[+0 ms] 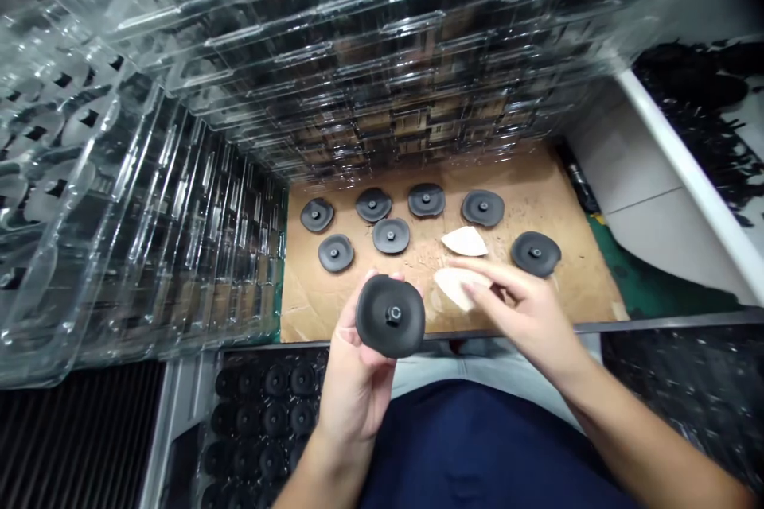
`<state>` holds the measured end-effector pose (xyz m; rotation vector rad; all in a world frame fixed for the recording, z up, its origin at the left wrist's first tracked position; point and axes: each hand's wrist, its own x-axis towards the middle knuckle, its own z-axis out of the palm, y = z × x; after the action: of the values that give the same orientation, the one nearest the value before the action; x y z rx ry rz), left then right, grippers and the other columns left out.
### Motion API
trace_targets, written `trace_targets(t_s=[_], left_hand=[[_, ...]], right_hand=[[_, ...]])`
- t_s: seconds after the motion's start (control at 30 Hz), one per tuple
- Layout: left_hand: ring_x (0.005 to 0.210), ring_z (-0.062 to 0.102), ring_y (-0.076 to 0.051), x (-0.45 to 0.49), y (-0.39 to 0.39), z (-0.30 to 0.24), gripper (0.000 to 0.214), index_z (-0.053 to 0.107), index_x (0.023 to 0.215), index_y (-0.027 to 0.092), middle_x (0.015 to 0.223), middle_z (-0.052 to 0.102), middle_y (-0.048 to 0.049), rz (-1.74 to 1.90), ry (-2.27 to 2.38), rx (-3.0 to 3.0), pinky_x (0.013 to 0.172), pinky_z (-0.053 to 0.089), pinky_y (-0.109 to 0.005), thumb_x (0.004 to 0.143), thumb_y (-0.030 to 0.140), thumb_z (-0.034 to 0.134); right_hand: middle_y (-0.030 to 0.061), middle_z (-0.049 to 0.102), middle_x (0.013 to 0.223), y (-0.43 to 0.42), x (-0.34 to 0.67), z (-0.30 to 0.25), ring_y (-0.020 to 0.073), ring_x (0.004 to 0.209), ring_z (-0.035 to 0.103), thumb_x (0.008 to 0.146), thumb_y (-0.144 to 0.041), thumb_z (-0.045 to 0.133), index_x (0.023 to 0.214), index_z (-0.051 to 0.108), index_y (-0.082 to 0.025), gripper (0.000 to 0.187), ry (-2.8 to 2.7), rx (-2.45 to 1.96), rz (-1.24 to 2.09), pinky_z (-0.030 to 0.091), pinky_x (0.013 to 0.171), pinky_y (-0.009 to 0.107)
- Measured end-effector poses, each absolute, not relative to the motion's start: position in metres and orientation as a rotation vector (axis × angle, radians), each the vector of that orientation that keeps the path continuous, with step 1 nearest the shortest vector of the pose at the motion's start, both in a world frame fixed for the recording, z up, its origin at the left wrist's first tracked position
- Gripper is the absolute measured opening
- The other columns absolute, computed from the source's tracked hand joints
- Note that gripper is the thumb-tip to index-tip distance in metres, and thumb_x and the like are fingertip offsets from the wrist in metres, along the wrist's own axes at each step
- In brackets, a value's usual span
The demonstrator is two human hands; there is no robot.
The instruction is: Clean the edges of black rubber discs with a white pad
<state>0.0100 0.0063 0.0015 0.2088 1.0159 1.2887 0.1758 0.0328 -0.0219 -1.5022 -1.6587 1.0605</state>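
Observation:
My left hand (352, 378) is closed round a black rounded disc (390, 316) with a small stud at its middle, held up over the near edge of the cardboard sheet (573, 286). My right hand (525, 310) reaches in from the right, fingers pinched on a pale, thin, fan-shaped piece (454, 285) just right of the disc. A second pale piece (465, 242) lies on the cardboard behind it. Several more black discs (391, 235) lie in two loose rows on the cardboard.
Tall stacks of clear plastic trays (370, 56) rise behind and to the left (119, 215) of the cardboard. A tray of black discs (268, 406) sits low at my left knee. A white rail (686, 167) runs along the right.

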Motion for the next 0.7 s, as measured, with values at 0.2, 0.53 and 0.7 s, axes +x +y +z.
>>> trace_targets(t_s=[0.2,0.53,0.7], left_hand=[[0.101,0.063,-0.019,0.009,0.001,0.0,0.049,0.065,0.106,0.028,0.11,0.069,-0.0017,1.252,0.976,0.289,0.089,0.049,-0.024,0.059,0.024,0.08],[0.103,0.063,-0.022,0.005,-0.004,0.004,0.053,0.067,0.103,0.027,0.106,0.07,-0.0029,1.173,0.931,0.228,0.088,0.051,-0.027,0.052,0.037,0.082],[0.1,0.064,-0.019,0.003,-0.005,0.0,0.059,0.067,0.103,0.026,0.105,0.071,-0.0013,1.103,0.929,0.176,0.089,0.049,-0.025,0.047,0.032,0.085]], right_hand=[[0.0075,0.07,0.09,0.033,0.144,0.044,0.0154,0.078,0.062,0.087,-0.011,0.047,0.107,0.062,-0.011,0.025,-1.86,-0.897,0.794,0.051,0.075,0.029],[0.0063,0.067,0.082,0.035,0.142,0.043,0.0145,0.074,0.059,0.087,-0.01,0.046,0.101,0.063,-0.009,0.022,-1.978,-0.795,0.886,0.048,0.07,0.027],[0.0028,0.063,0.072,0.027,0.164,0.049,0.0142,0.063,0.054,0.088,-0.013,0.047,0.098,0.065,-0.014,0.021,-2.088,-1.115,0.812,0.042,0.058,0.028]])
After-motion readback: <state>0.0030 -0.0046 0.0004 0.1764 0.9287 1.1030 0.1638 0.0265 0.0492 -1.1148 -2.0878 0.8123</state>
